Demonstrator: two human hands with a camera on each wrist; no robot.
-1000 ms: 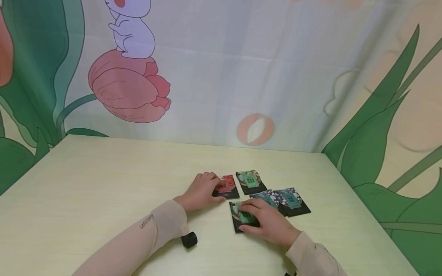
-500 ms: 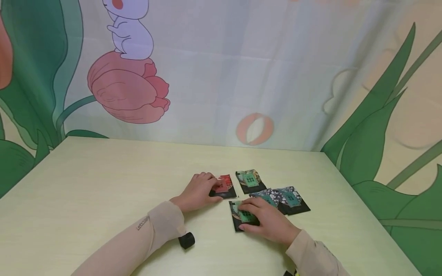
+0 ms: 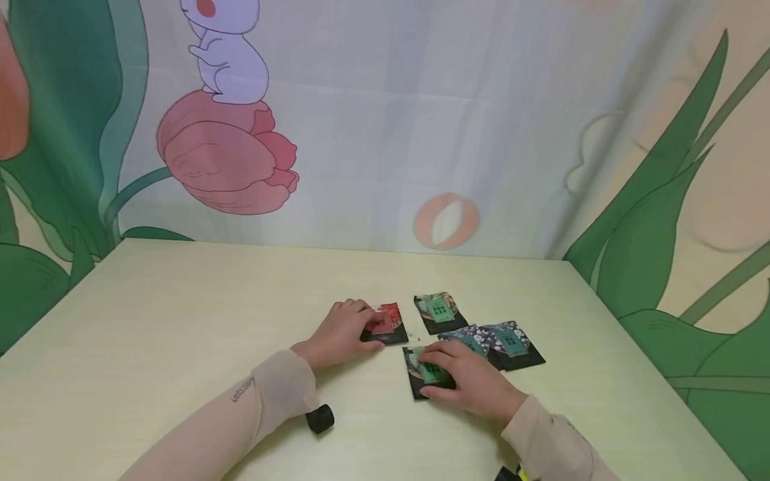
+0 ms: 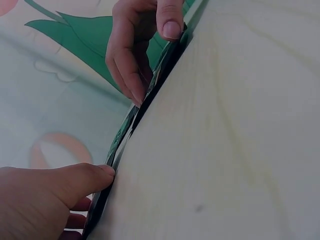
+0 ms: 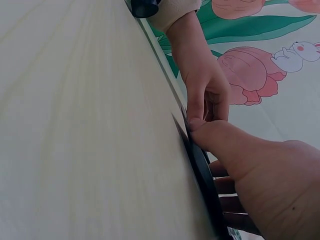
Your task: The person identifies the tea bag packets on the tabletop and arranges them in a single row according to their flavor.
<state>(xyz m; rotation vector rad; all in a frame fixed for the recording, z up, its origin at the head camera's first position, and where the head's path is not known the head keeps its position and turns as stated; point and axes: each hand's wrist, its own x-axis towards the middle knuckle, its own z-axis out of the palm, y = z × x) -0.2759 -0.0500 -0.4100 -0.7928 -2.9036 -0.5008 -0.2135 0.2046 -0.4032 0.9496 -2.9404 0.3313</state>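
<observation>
In the head view, my left hand (image 3: 340, 335) rests on a black packet with a red label (image 3: 381, 325), fingertips on its face and thumb at its near edge. My right hand (image 3: 472, 379) lies over a black packet with a green label (image 3: 415, 374), partly covering it. Both packets lie flat on the table. In the left wrist view, the left thumb (image 4: 95, 176) touches the packet's dark edge. The right wrist view shows the right thumb (image 5: 212, 137) at a dark packet edge (image 5: 205, 185), with the other fingers spread behind it.
Behind the hands lies another green-labelled packet (image 3: 439, 312). Two blue-floral packets overlap to the right, the outer floral packet (image 3: 511, 344) more exposed. A black device (image 3: 320, 419) sits under the left wrist. A printed curtain (image 3: 361, 133) hangs behind the pale table (image 3: 210, 300).
My left hand has slid the red-labelled packet slightly left, widening the gap to the green-labelled packets. The right hand has stayed over its packet. The head view has shifted a little.
</observation>
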